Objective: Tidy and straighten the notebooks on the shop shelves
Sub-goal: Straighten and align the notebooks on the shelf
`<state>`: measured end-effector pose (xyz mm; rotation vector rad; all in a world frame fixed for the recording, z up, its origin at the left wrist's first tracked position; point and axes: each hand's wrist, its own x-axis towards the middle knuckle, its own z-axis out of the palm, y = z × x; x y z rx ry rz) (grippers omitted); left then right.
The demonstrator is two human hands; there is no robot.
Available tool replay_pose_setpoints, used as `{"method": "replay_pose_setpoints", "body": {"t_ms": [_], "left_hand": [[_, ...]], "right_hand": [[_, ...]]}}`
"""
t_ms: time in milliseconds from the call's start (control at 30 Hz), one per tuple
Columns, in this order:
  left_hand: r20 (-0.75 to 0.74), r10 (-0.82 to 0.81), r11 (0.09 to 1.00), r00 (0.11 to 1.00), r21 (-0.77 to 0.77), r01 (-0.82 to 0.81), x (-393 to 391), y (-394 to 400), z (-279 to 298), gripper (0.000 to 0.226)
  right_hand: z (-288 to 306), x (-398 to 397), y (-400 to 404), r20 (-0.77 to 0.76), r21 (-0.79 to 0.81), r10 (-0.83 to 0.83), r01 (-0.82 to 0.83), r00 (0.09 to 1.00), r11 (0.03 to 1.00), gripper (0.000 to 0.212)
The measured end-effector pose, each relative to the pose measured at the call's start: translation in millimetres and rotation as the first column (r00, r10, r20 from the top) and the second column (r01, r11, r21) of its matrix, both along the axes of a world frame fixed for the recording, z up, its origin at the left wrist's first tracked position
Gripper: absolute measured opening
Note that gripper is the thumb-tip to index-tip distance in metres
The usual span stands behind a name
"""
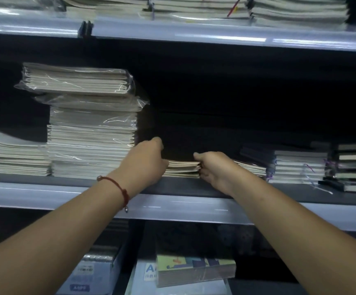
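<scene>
A low pile of thin cream paper notebooks lay on the grey metal middle shelf, just right of a tall plastic-wrapped stack. The left hand and right hand were closed on its two ends. Light, floppy and probably slippery, the pile seemed best squeezed by both short edges.

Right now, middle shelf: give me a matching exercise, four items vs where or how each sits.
Items:
1. tall wrapped stack
2. low stack
3. red cord bracelet
4. dark-edged pile

States:
A. far right of the shelf
B. on the left wrist
C. between left hand and right hand
D. beside the left hand, in clear plastic

Pairs: 1-D, 2-C, 3-B, 4-A
</scene>
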<state>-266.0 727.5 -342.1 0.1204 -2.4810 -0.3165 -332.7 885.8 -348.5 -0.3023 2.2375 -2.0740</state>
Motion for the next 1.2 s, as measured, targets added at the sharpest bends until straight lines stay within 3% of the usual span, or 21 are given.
{"method": "replay_pose_setpoints", "body": {"t_ms": [67,167,300,433,700,800,867,933,1033,1100,1200], "left_hand": [[0.059,-0.041,0.985,0.997,0.169,0.031,2,1,1,0.046],[0.107,-0.085,0.980,0.991,0.186,0.064,2,-1,1,0.050],[0.065,-0.097,0.993,0.993,-0.062,0.101,0,-3,-10,0.040],[0.054,-0.016,0.913,0.998,-0.406,0.036,-16,4,-3,0.035],[0.095,0.009,0.943,0.995,-0.333,0.024,-28,2,2,0.042],[0.057,-0.044,0.969,0.997,-0.241,0.056,-23,-3,0,0.034],[0.013,-0.050,0.971,0.999,-0.232,0.052,-20,-4,-3,0.027],[0.011,-0.030,0.966,0.999,-0.256,0.032,-20,-3,-7,0.021],[0.051,-0.016,0.967,0.999,-0.253,0.028,-22,-2,-9,0.010],[0.068,0.005,0.963,0.998,-0.269,0.014,-22,0,-8,0.008],[0.072,0.047,0.948,0.996,-0.319,-0.022,-24,1,-7,0.009]], "right_hand": [[3,0,-1,0.037,-0.097,0.046,-0.042,0.998,0.994,0.055],[6,-1,-6,0.040,-0.082,0.054,-0.051,0.998,0.995,0.071],[5,-2,-5,0.039,-0.047,0.073,-0.072,0.997,0.996,0.070],[4,-5,-10,-0.013,-0.009,0.105,-0.106,0.994,0.994,0.080],[3,6,-12,-0.058,0.052,0.116,-0.113,0.992,0.992,0.086],[2,17,-8,-0.157,0.210,0.036,-0.003,0.987,0.978,0.077],[4,26,-3,-0.371,0.352,-0.024,0.164,0.928,0.922,0.061],[7,32,-4,-0.524,0.376,0.045,0.184,0.850,0.908,0.051],[2,19,-11,-0.313,0.357,0.122,-0.002,0.942,0.934,0.051],[0,5,-10,-0.192,0.282,0.070,-0.013,0.979,0.959,0.053],[1,-2,-7,-0.180,0.277,0.065,-0.013,0.981,0.961,0.049]]}}
